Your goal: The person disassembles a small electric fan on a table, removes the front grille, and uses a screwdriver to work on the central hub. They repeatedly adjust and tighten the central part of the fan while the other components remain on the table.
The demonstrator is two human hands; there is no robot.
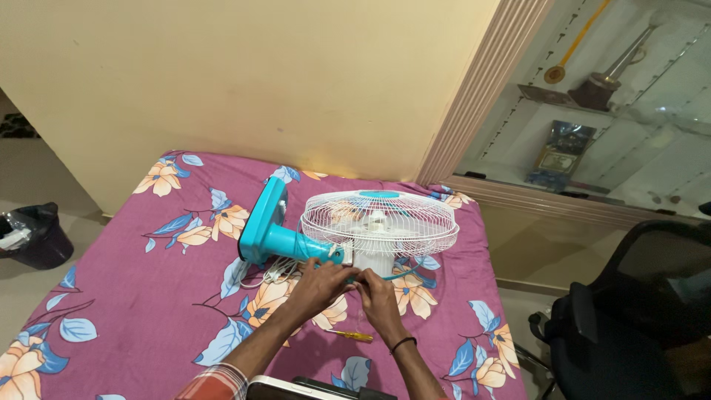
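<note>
Hands [318,285] [378,296] on fan [355,230]; screwdriver [352,335] near; bed [133,296] left open.

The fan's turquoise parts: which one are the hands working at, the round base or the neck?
The turquoise neck: both hands, left hand and right hand, meet at its end by the white wire cage, apart from the round base.

Both hands' fingers [348,278] hide whatever they grip beneath the fan [355,226].

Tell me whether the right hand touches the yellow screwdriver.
Apart. The head view shows the right hand up at the fan, with purple cloth between it and the screwdriver.
</note>
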